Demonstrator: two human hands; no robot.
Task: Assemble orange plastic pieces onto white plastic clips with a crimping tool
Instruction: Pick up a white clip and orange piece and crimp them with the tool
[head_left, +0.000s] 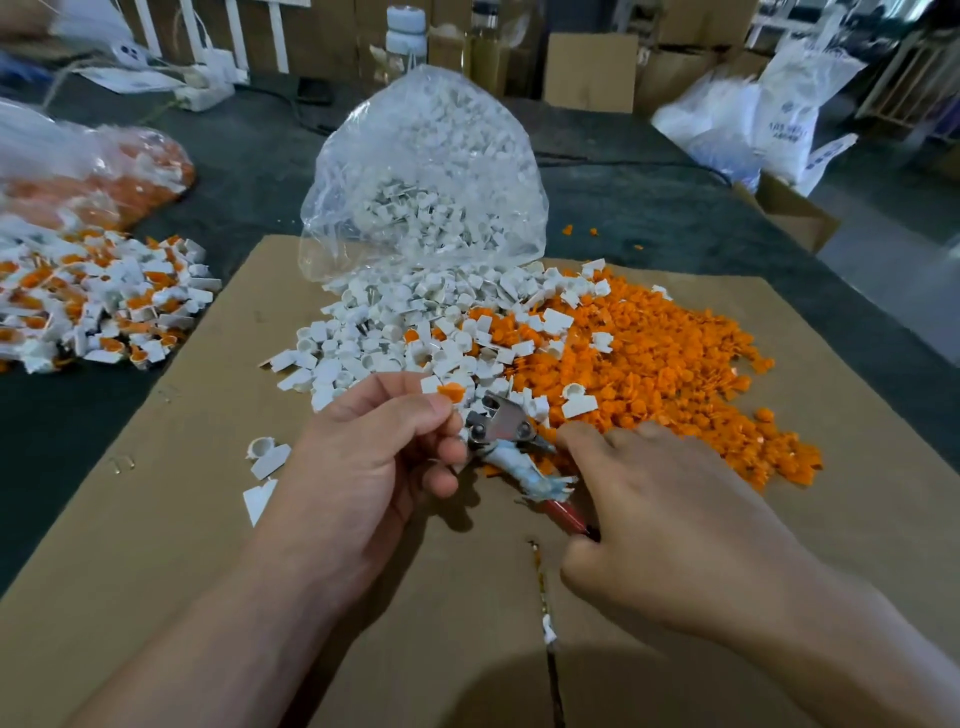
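Head view: a worker's left hand (374, 457) pinches a white clip (431, 385) topped with an orange piece (451, 392) between thumb and curled forefinger. The clip sits at the fingertips, right beside the steel head of a crimping tool (501, 421). The right hand (670, 519) wraps curled fingers round the tool's red handles, mostly hidden beneath the palm; how far the jaws stand apart cannot be told.

The step in hand appears to be feeding the paired parts to the tool for a squeeze. The next move likely calls for seating the clip squarely in the jaws, clear of the thumb, before the handles close.

Far left of the left hand lie a pile of finished clips (98, 306) and a bag of orange parts (130, 182); two stray clips (267, 457) sit just left of its knuckles. Ahead of the fingertips, loose white clips (384, 338) spill from a clear bag (426, 171). Beyond the right knuckles spreads a heap of orange pieces (649, 374), crowding the tool's head on the cardboard sheet (156, 545).
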